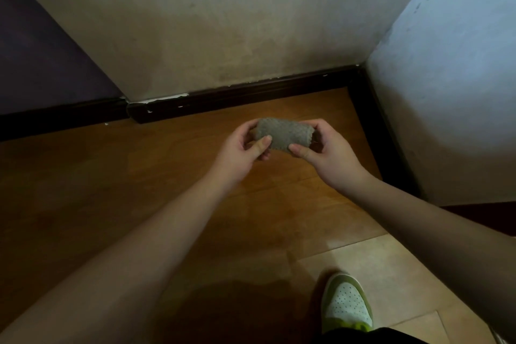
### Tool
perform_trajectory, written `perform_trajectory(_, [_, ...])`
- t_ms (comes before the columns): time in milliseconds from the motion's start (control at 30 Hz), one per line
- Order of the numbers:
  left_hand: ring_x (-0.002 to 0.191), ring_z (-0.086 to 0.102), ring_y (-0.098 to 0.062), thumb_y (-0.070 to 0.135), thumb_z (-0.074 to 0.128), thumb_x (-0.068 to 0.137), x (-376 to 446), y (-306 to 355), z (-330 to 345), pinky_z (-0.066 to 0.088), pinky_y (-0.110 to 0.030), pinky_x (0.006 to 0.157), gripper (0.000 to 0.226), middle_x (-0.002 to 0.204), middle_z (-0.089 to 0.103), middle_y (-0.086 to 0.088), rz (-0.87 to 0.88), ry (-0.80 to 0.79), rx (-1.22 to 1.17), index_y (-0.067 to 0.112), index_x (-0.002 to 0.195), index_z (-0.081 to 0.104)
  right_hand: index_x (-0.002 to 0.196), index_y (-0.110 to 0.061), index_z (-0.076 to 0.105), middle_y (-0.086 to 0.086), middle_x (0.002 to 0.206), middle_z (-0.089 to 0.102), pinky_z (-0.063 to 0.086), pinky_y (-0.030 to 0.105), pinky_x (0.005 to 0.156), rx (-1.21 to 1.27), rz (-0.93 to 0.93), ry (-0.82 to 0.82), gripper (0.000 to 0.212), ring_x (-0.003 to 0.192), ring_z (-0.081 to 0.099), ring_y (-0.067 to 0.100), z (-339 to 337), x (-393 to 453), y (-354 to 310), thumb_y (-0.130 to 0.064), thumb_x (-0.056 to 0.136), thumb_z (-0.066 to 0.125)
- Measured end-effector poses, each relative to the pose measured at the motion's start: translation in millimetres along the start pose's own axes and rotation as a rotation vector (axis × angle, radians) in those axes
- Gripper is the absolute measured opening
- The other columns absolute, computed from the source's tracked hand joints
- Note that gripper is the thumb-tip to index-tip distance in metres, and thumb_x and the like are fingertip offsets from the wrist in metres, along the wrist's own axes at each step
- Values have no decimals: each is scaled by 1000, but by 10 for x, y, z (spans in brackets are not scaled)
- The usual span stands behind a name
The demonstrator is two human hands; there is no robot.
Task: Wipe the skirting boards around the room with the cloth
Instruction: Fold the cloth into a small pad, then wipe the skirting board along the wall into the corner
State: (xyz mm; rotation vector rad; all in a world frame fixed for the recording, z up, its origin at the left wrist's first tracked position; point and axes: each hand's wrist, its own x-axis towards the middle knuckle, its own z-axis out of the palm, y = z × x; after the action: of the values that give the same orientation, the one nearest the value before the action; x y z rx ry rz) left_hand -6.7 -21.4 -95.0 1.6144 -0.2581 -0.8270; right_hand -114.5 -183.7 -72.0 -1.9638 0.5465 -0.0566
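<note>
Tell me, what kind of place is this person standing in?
Probably a corner of a lived-in room indoors: a wooden floor meets scuffed plaster walls edged by a dark skirting board. Both hands, left hand and right hand, hold a folded cloth.

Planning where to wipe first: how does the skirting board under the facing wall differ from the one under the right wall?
The facing skirting board runs left to right and shows white chips along its top edge; the right skirting board runs toward the camera and shows none. Both are dark, and they meet in the corner.
</note>
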Motion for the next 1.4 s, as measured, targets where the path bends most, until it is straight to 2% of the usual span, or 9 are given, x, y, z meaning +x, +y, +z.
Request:
perform_trajectory(100, [84, 69, -14, 25, 64, 96, -74, -42, 102, 54, -16, 66, 35, 116, 62, -6, -63, 253, 29, 22, 128, 51, 126, -27, 51, -20, 114, 56, 46, 7, 81, -188, -62, 181, 45, 104, 55, -6, 108, -13, -51, -28, 87, 73])
perform_trajectory(200, [94, 70, -11, 32, 49, 104, -154, 48, 224, 54, -18, 75, 12, 114, 68, -3, -139, 256, -135, 26, 110, 57, 129, -22, 50, -9, 121, 55, 42, 13, 86, -346, -193, 248, 48, 110, 53, 3, 262, -21, -87, -24, 87, 73])
perform_trajectory(433, [110, 66, -14, 60, 49, 88, -153, 169, -47, 53, -31, 96, 54, 121, 67, -1, -101, 121, -340, 23, 126, 58, 144, -14, 44, 5, 143, 44, 34, 13, 106, -482, -484, 63, 63, 131, 43, 13, 595, 43, -27, -10, 85, 68])
perform_trajectory(533, [115, 63, -17, 57, 67, 74, -119, 62, -346, 55, -32, 94, 77, 128, 61, -1, -99, 95, -194, 20, 138, 48, 143, -16, 45, -1, 142, 48, 34, 13, 109, -279, -447, -69, 57, 131, 44, 4, 726, 82, -33, -2, 90, 58])
perform_trajectory(667, [110, 63, -9, 30, 76, 83, -183, -73, -681, 56, -21, 84, 61, 125, 61, 5, -89, 108, 21, 25, 135, 46, 134, -27, 47, -9, 123, 57, 45, 12, 94, 64, -254, -78, 38, 114, 55, -3, 801, 273, -161, -15, 98, 54])
perform_trajectory(833, [106, 66, -21, 34, 86, 73, -238, -203, -1008, 59, -40, 84, 62, 124, 60, -5, -128, 100, 15, 22, 122, 50, 146, -36, 31, -9, 146, 42, 42, 17, 103, 142, -170, -437, 68, 129, 44, -4, 932, 657, -263, -40, 86, 63])
perform_trajectory(1000, [106, 67, -19, 32, 84, 75, -410, -265, -1333, 58, -31, 80, 47, 116, 66, 1, -112, 137, -7, 30, 115, 60, 128, -29, 52, -12, 123, 61, 50, 23, 96, 197, -156, -617, 54, 112, 61, 1, 1180, 877, -371, -28, 79, 75])
perform_trajectory(1200, [113, 60, 1, 41, 87, 65, -677, -302, -1581, 54, -23, 92, 82, 127, 59, 15, -96, 405, 161, 30, 136, 47, 105, -13, 61, 0, 102, 70, 55, 30, 89, 340, -60, -569, 38, 98, 68, 13, 1672, 972, -622, -2, 74, 81])
perform_trajectory(1400, [104, 68, -9, 41, 83, 64, -948, -339, -1895, 56, -35, 92, 66, 113, 70, 6, -95, 611, -8, 24, 123, 60, 98, -18, 62, -6, 91, 70, 53, 18, 79, 369, -160, -665, 39, 85, 67, 1, 2160, 1025, -932, 5, 72, 79])
